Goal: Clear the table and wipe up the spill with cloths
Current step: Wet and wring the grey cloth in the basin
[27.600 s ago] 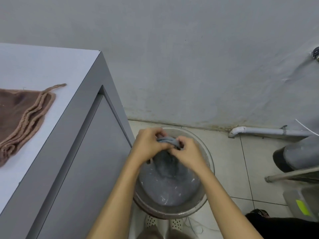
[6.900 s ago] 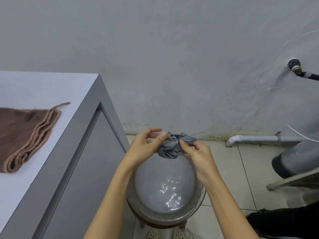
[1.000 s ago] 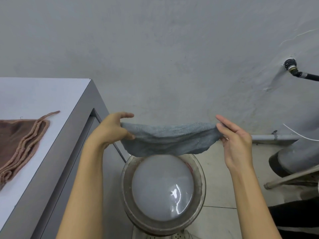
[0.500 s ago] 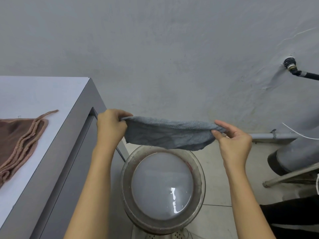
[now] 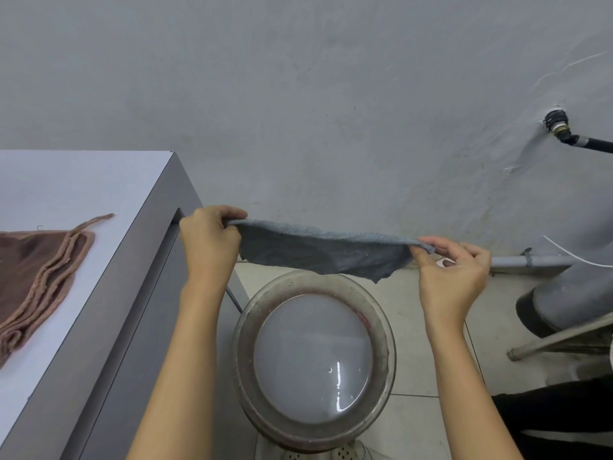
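A damp grey cloth (image 5: 325,252) is stretched out flat between my two hands, above a round basin (image 5: 242,343) of cloudy water on the floor. My left hand (image 5: 209,244) grips the cloth's left corner with curled fingers, close to the table's right side. My right hand (image 5: 452,277) pinches the right corner between thumb and fingers. A folded brown cloth (image 5: 36,273) lies on the white table top (image 5: 83,184) at the left.
The grey wall is close behind. A white pipe (image 5: 530,260) runs along its base, and a hose fitting (image 5: 559,126) sticks out at the upper right. A grey cylinder and a metal bar (image 5: 557,336) stand on the tiled floor at the right.
The cloth, wrung as a ball earlier, is now spread between my hands. Over the last second both hands turned their grip and the cloth's far edge came level.
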A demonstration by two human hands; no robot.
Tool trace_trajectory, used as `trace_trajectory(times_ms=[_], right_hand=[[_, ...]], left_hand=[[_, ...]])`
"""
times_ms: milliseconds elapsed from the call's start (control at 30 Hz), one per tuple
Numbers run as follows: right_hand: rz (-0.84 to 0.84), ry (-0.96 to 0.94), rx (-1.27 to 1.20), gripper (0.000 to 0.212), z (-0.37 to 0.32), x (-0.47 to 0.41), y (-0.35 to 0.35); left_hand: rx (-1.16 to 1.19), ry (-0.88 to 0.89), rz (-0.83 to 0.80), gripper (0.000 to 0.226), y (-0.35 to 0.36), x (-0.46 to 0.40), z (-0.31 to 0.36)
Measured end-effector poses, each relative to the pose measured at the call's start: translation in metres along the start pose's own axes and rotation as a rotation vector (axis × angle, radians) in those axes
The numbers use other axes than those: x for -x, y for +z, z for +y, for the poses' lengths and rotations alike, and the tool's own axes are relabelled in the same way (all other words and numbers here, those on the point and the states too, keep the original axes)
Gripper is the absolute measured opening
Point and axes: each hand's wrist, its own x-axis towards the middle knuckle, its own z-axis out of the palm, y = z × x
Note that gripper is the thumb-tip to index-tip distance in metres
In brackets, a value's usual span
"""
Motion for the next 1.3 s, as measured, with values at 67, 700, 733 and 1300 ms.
trace_trajectory(times_ms=[67,700,733,1300], right_hand=[[-0.037,0.046,-0.048,0.025,0.005,0.000,0.000],[-0.025,0.320,-0.605,0.014,-0.011,-0.007,-0.008],[-0.011,0.317,-0.613,0.014,-0.012,-0.006,-0.007],[0.028,0.293,-0.525,0.017,0.003,-0.003,0.000]], left_hand=[[0.005,-0.010,0.018,0.041,-0.002,0.000,-0.003],[0.682,-0.147,-0.181,0.018,-0.004,0.002,-0.003],[0.670,-0.132,-0.166,0.019,-0.002,0.002,-0.003],[0.305,0.007,-0.035,0.026,0.010,-0.004,-0.023]])
